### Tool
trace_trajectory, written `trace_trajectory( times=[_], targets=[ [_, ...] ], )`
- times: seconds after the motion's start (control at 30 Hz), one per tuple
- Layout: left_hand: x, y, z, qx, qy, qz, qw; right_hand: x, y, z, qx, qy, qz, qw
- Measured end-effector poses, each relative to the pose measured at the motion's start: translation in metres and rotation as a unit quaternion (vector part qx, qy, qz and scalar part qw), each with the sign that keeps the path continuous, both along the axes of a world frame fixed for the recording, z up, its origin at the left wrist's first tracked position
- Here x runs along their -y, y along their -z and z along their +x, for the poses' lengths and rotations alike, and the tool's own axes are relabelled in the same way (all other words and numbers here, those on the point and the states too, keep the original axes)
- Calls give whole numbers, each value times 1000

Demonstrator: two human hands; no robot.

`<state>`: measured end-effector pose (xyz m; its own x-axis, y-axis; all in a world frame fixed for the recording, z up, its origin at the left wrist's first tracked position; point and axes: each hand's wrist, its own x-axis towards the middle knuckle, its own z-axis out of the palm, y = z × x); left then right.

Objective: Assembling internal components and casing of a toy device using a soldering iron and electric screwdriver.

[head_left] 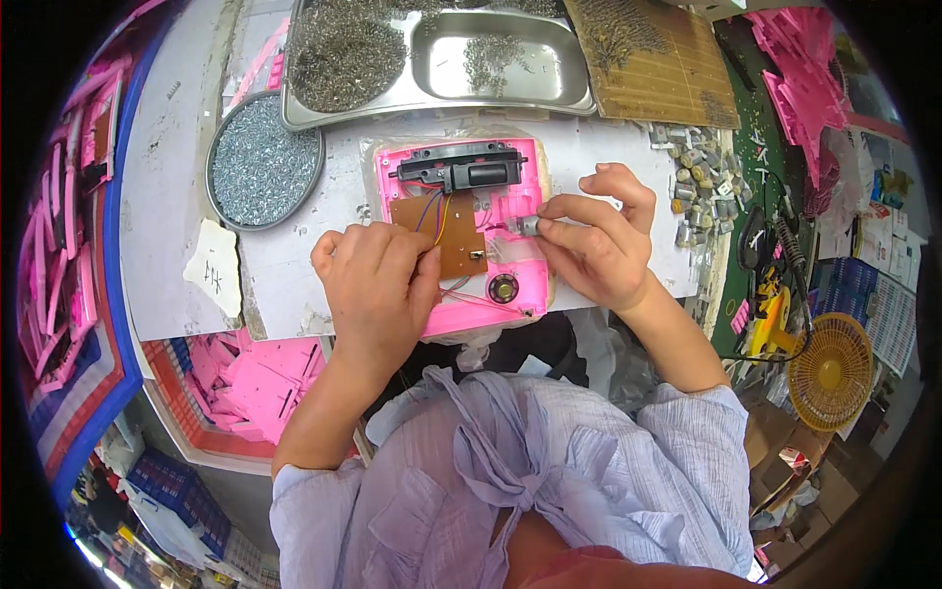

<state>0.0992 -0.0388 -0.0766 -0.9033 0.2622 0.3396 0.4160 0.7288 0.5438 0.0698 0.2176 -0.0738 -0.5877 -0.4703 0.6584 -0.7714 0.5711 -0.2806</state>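
A pink plastic housing (532, 278) lies open on the white table in front of me. My left hand (378, 270) is closed on the left edge of a brown circuit board (458, 236), with its fingertips partly hidden. Blue and yellow wires run from the board to a black mechanism (481, 175) across the housing's far side. Between thumb and fingers, my right hand (603, 236) pinches a small silver motor (527, 226) at the housing's right side. A small round speaker (503, 288) sits in the near right corner, with thin wires beside it.
A round tray of small screws (265, 162) stands at left, by a torn white scrap (213, 267). Metal trays (442, 113) of small parts and a brown board (657, 74) lie behind. Several loose motors (699, 196) are at right, near a soldering iron (788, 240) and a yellow fan (829, 373).
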Motion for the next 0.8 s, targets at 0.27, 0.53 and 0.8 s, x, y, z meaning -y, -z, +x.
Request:
trace_trajectory(
  times=[0.27,0.53,0.8],
  targets=[
    [-2,-1,-2,5,-1,-7,1000,2,-11,-5,162,19,-14,987],
    [-1,-1,-2,10,-2,3,1000,9,-26,-10,232,49,47,970],
    [8,-4,-5,26,16,20,999,8,-36,-20,279,46,105,953]
  ],
)
